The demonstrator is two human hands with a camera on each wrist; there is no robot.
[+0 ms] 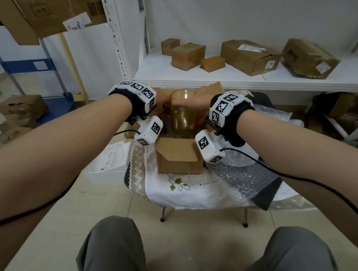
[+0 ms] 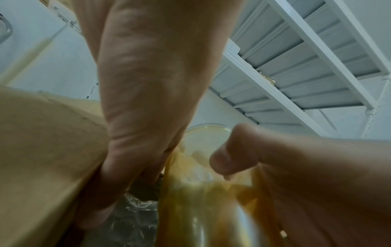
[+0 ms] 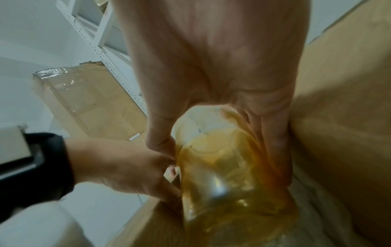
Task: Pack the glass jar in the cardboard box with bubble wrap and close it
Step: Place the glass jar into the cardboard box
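Observation:
An amber glass jar (image 1: pixel 181 114) stands upright, its lower part inside the open cardboard box (image 1: pixel 178 158) on a small cloth-covered table. My left hand (image 1: pixel 162 104) grips the jar's left side, the fingers (image 2: pixel 118 175) reaching down between a box flap and the glass (image 2: pixel 201 208). From the other side my right hand (image 1: pixel 193 102) wraps the jar near its rim. In the right wrist view its thumb and fingers (image 3: pixel 273 142) clasp the jar (image 3: pixel 228 175). Bubble wrap (image 2: pixel 135 217) lines the box beneath and beside the jar.
More bubble wrap (image 1: pixel 244 173) lies on the table right of the box. A white shelf (image 1: pixel 191 76) behind carries several cardboard boxes. A white foam tray (image 1: pixel 107 164) sits on the floor at left, beyond it a blue trolley (image 1: pixel 25 66). My knees are below the table.

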